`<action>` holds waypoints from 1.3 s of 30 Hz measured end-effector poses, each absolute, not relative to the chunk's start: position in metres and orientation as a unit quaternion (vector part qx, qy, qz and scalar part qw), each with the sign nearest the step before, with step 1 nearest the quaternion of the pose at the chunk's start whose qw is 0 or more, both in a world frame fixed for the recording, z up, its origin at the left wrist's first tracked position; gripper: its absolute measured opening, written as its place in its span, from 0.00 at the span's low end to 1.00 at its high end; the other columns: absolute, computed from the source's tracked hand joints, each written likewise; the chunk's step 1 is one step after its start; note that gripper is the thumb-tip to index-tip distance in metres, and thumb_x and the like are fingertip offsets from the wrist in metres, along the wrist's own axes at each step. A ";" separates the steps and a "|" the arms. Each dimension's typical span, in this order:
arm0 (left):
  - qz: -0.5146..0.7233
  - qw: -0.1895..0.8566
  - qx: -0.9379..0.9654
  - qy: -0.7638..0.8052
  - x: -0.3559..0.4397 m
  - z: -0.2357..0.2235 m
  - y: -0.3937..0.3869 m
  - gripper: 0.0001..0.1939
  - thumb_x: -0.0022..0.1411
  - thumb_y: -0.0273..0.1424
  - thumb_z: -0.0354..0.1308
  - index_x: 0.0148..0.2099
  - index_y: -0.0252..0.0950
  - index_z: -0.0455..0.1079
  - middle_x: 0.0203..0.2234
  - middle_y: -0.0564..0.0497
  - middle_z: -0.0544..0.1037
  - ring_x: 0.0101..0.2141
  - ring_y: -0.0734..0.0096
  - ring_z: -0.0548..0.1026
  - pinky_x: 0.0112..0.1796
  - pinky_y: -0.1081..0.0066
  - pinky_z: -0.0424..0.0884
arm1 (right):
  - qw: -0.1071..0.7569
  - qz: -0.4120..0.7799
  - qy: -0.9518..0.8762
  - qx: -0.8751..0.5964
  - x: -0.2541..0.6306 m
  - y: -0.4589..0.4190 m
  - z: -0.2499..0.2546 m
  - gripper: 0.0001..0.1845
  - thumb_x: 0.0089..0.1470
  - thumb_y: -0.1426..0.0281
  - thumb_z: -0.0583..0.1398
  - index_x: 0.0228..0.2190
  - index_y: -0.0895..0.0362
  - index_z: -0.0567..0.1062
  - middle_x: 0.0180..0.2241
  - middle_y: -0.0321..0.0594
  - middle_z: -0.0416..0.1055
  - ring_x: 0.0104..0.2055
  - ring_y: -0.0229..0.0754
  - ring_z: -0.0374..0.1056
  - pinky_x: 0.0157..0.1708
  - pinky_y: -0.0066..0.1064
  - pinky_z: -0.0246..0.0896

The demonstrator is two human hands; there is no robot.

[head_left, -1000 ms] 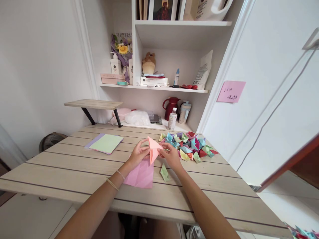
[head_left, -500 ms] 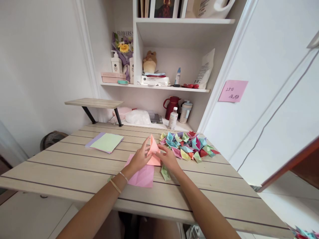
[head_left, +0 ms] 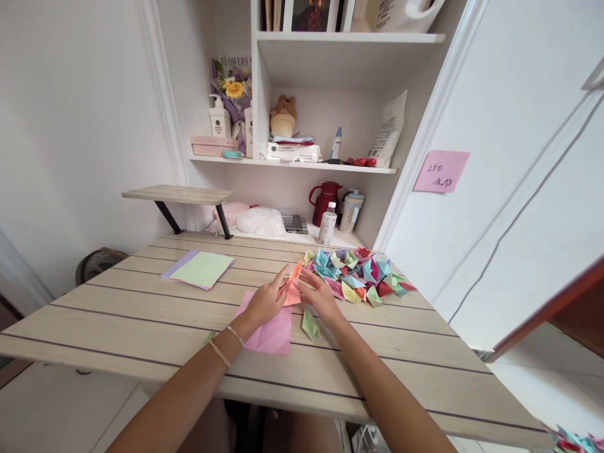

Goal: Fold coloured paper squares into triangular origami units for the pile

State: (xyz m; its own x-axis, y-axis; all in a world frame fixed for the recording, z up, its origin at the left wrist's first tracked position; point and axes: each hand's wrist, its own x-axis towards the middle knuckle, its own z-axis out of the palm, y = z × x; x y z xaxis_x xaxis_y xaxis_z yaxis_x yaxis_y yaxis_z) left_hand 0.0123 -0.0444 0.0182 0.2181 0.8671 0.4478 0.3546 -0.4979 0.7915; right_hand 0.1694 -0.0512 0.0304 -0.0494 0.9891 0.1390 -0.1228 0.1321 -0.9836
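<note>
Between my two hands is a folded piece of orange origami paper (head_left: 293, 290), held just above the table. My left hand (head_left: 268, 301) grips its left side, fingers pointing up and away. From the right, my right hand (head_left: 319, 296) has its fingers bent round the paper's other edge. Part of the paper is hidden behind the fingers. Below my left hand lies a creased pink paper sheet (head_left: 271, 333), flat on the wood. A small green folded paper boat (head_left: 311, 324) rests just under my right wrist.
A heap of colourful folded paper boats (head_left: 358, 274) lies at the back right of the slatted table (head_left: 165, 333). Green and purple paper sheets (head_left: 202, 269) are stacked at the left. Behind stand a plastic bottle (head_left: 327, 224), a red jug (head_left: 324, 202) and a small raised shelf (head_left: 179, 194).
The orange paper has turned from a tall upright point to a narrower, right-leaning shape. Both hands have shifted slightly with it, and the right fingers have moved along its edge.
</note>
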 end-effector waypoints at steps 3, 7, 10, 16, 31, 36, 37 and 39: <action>0.464 0.285 0.737 0.400 0.014 0.018 -0.047 0.27 0.54 0.34 0.53 0.57 0.41 0.57 0.38 0.48 0.77 0.40 0.62 0.73 0.41 0.68 0.65 | 0.542 0.506 -0.538 -0.401 0.169 -0.053 0.032 0.24 0.42 0.58 0.61 0.42 0.55 0.71 0.44 0.44 0.69 0.43 0.46 0.67 0.35 0.33 0.65; 0.467 0.300 0.733 0.393 0.016 0.022 -0.050 0.28 0.54 0.34 0.54 0.57 0.40 0.57 0.42 0.47 0.75 0.44 0.61 0.71 0.43 0.68 0.64 | 0.538 0.533 -0.533 -0.378 0.169 -0.055 0.034 0.20 0.44 0.57 0.60 0.37 0.56 0.73 0.40 0.43 0.71 0.40 0.46 0.68 0.35 0.34 0.65; 0.474 0.311 0.729 0.384 0.016 0.026 -0.052 0.27 0.55 0.34 0.53 0.58 0.38 0.57 0.43 0.47 0.75 0.45 0.62 0.70 0.44 0.67 0.63 | 0.533 0.531 -0.545 -0.371 0.170 -0.054 0.034 0.20 0.45 0.57 0.59 0.37 0.56 0.73 0.41 0.43 0.71 0.40 0.46 0.68 0.38 0.35 0.64; 0.487 0.342 0.701 0.393 0.018 0.027 -0.052 0.27 0.57 0.35 0.50 0.59 0.36 0.55 0.36 0.48 0.77 0.39 0.64 0.72 0.40 0.68 0.65 | 0.526 0.502 -0.578 -0.370 0.171 -0.052 0.032 0.19 0.46 0.58 0.59 0.38 0.55 0.74 0.41 0.42 0.72 0.43 0.47 0.67 0.38 0.35 0.64; 0.495 0.414 0.672 0.362 0.019 0.023 -0.048 0.30 0.55 0.37 0.55 0.59 0.37 0.54 0.45 0.43 0.73 0.45 0.63 0.71 0.45 0.66 0.66 | 0.516 0.489 -0.601 -0.365 0.173 -0.056 0.039 0.21 0.46 0.56 0.58 0.39 0.56 0.73 0.37 0.42 0.73 0.40 0.47 0.68 0.38 0.37 0.64; 0.502 0.402 0.675 0.362 0.017 0.023 -0.047 0.29 0.56 0.37 0.55 0.58 0.36 0.55 0.45 0.43 0.73 0.45 0.62 0.71 0.45 0.65 0.66 | 0.517 0.493 -0.604 -0.352 0.173 -0.052 0.036 0.21 0.46 0.56 0.58 0.38 0.56 0.71 0.37 0.43 0.72 0.39 0.46 0.68 0.37 0.36 0.65; 0.502 0.399 0.677 0.362 0.017 0.023 -0.046 0.28 0.56 0.37 0.54 0.58 0.36 0.55 0.45 0.43 0.73 0.45 0.62 0.71 0.45 0.65 0.67 | 0.517 0.490 -0.607 -0.352 0.174 -0.052 0.035 0.21 0.46 0.56 0.58 0.38 0.56 0.71 0.37 0.42 0.72 0.38 0.46 0.68 0.37 0.36 0.65; 0.498 0.396 0.682 0.362 0.017 0.023 -0.046 0.28 0.56 0.37 0.54 0.58 0.36 0.54 0.45 0.43 0.73 0.46 0.62 0.71 0.45 0.64 0.67 | 0.517 0.484 -0.613 -0.350 0.174 -0.051 0.034 0.21 0.47 0.56 0.57 0.39 0.57 0.70 0.37 0.42 0.72 0.38 0.45 0.68 0.37 0.36 0.65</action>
